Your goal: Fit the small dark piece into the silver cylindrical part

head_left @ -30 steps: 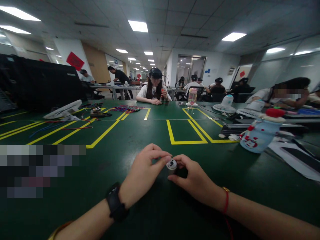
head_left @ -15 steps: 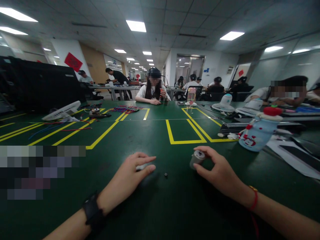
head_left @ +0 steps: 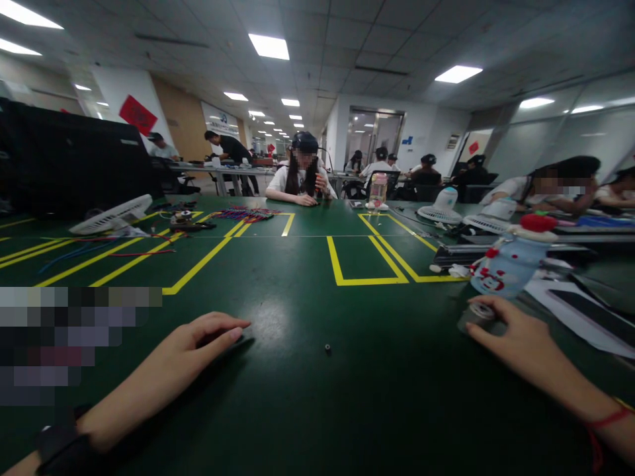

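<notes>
My right hand (head_left: pixel 520 337) grips a small silver metal cylinder, like a small motor (head_left: pixel 480 312), between thumb and fingers, its round end facing up. It is low over the green table, in front of a light-blue bottle with a red top (head_left: pixel 510 261). On the left, my left hand (head_left: pixel 198 347) hovers low over the table, fingers stretched forward and thumb apart below them, with nothing visible in it. Between the two hands lies a tiny dark ring-shaped metal piece (head_left: pixel 327 348), touched by neither.
Yellow tape (head_left: pixel 372 282) marks areas on the green tabletop (head_left: pixel 278 410). White fans (head_left: pixel 439 206), papers (head_left: pixel 570 307) and a dark flat device lie to the right. Coloured wires (head_left: pixel 248 213), another fan (head_left: pixel 112 215) and a black case (head_left: pixel 74 158) are at left. A person (head_left: pixel 302 172) sits opposite.
My hands have moved apart: the right went rightward with the metal cylinder, the left went leftward. A pale thing showing at my left fingers before is out of sight. The ring-shaped piece stayed put.
</notes>
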`<state>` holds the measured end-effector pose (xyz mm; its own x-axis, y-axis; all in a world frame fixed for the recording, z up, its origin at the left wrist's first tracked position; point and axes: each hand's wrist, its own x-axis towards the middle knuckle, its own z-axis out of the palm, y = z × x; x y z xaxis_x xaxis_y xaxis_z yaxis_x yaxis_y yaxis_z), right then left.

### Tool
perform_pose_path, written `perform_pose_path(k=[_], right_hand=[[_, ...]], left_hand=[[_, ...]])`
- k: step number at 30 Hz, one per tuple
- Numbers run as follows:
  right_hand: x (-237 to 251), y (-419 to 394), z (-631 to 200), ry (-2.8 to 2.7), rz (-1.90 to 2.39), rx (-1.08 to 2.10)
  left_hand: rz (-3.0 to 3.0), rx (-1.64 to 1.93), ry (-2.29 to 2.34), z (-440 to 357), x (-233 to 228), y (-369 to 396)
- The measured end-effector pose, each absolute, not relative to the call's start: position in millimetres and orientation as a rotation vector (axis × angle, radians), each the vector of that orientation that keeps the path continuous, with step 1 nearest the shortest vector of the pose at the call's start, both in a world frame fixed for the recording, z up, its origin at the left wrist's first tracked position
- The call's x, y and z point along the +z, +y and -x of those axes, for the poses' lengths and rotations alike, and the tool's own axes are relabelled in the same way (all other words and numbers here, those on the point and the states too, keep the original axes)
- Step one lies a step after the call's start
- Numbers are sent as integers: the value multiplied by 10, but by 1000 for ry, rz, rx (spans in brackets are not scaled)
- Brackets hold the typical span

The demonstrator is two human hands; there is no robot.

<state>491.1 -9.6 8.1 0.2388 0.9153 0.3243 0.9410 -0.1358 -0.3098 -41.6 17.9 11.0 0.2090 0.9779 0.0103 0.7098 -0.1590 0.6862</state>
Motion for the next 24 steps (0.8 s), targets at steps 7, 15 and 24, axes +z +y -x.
perform_pose_path(k=[7, 15, 24], right_hand=[[230, -171, -3995, -2085, 1638, -388], [268, -3, -2742, -2374, 1283, 266], [709, -23, -4567, -1887, 1786, -301]], left_hand=[[-1924, 632, 1529, 349, 76, 217], [-2034, 598, 1511, 353, 35, 143], [-2030, 584, 1530, 291, 0, 210]])
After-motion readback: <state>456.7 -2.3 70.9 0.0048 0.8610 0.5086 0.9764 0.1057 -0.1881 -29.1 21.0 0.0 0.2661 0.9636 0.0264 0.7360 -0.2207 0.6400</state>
